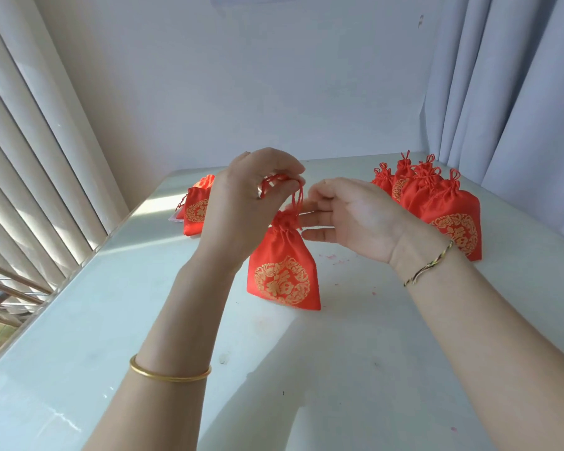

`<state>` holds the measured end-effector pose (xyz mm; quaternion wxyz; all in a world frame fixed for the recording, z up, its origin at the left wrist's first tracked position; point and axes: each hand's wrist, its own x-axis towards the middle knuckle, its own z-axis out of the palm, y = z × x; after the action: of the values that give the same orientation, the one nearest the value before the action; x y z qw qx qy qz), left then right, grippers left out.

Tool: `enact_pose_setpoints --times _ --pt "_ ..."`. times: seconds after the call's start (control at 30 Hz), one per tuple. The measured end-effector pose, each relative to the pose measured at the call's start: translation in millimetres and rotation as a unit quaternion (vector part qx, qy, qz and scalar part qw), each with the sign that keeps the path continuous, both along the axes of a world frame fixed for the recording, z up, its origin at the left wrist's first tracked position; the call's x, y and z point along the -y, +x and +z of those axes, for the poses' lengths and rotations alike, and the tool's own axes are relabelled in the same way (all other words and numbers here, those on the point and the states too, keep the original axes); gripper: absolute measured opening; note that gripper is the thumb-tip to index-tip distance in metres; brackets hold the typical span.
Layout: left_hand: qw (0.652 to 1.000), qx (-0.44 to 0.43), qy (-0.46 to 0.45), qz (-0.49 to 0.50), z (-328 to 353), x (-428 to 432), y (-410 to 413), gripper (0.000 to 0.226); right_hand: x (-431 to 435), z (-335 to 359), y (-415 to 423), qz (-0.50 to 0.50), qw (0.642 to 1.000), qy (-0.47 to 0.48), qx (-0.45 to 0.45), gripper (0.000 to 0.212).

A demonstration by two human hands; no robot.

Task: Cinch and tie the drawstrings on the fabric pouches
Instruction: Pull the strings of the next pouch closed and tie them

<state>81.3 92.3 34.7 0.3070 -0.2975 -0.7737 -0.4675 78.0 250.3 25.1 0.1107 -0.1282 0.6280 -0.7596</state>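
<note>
Left hand [241, 203] is pinching the cords [298, 198] of the centre pouch [282, 275], whose cinched neck is hanging over the table [306, 369]. Right hand [352, 216] is hovering beside that neck, fingers spread, gripping nothing. Tied pouches [437, 203] are standing at right; a few flat pouches [196, 213] are lying at left, seemingly awaiting tying.

One red pouch [284, 275] hanging at centre; two pouches [196, 213] lying at left; about five tied pouches [450, 219] clustering at right.
</note>
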Motion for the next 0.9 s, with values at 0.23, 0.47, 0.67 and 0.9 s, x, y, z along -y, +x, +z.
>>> enact_pose_setpoints --times 0.23,0.47,0.67,0.9 --pt "1.0 0.003 -0.003 -0.002 -4.4 -1.3 -2.4 0.028 2.8 -3.6 1.9 0.032 0.997 0.041 -0.061 0.015" --pt "0.999 0.028 0.015 -0.02 -8.7 -2.5 -7.1 0.02 1.1 -2.1 -2.9 -0.021 1.0 -0.015 -0.011 0.024" --pt "0.997 0.074 0.003 -0.002 -15.2 7.4 -17.3 0.017 -10.2 -6.9 -7.1 -0.124 0.991 0.043 -0.036 0.029" --pt "0.98 0.195 0.012 0.029 -21.6 18.2 -25.9 0.024 -22.8 -15.4 -10.9 -0.239 0.969 0.061 0.001 0.031"
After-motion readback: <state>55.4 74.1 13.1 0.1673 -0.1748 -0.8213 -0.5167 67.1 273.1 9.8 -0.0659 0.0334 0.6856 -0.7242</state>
